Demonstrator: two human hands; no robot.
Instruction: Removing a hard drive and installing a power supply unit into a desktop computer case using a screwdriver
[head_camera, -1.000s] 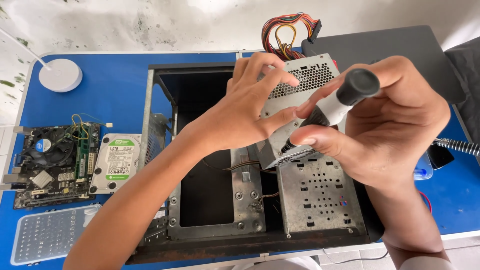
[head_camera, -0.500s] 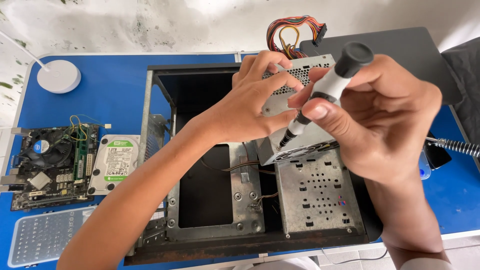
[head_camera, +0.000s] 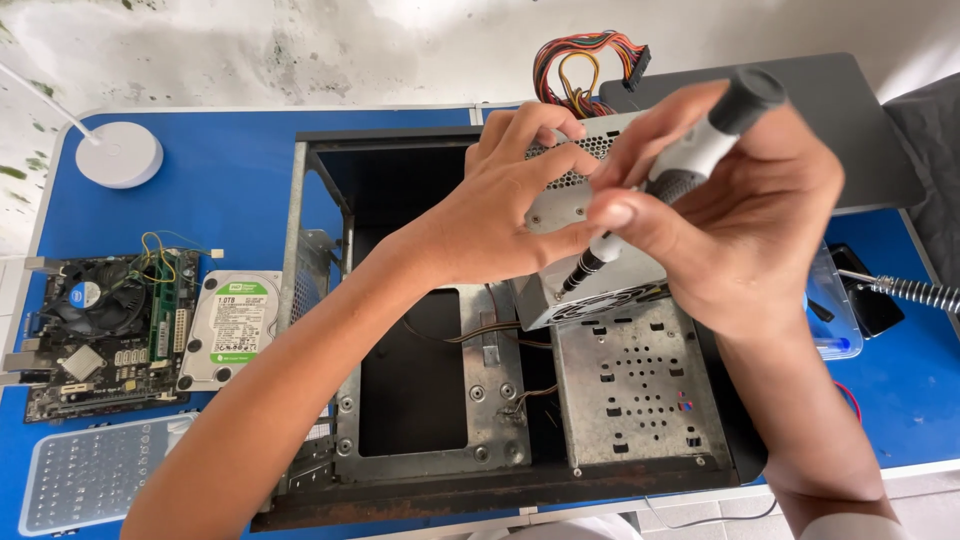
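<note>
Just right of the frame's centre, the left hand clasps a grey metal power supply with a perforated side, tilted above the open black computer case, its coloured wire bundle fanning out at the top. The right hand pinches a screwdriver with a grey-and-black handle, tip on the supply's face. At left on the blue table lie 1 motherboard and 1 hard drive.

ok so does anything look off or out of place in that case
The grey metal power supply box sits tilted inside the open black computer case, not squared to its walls. The left hand steadies it while the right hand works a grey-and-black screwdriver. Its coloured cable bundle spills over the case's back edge.
</note>
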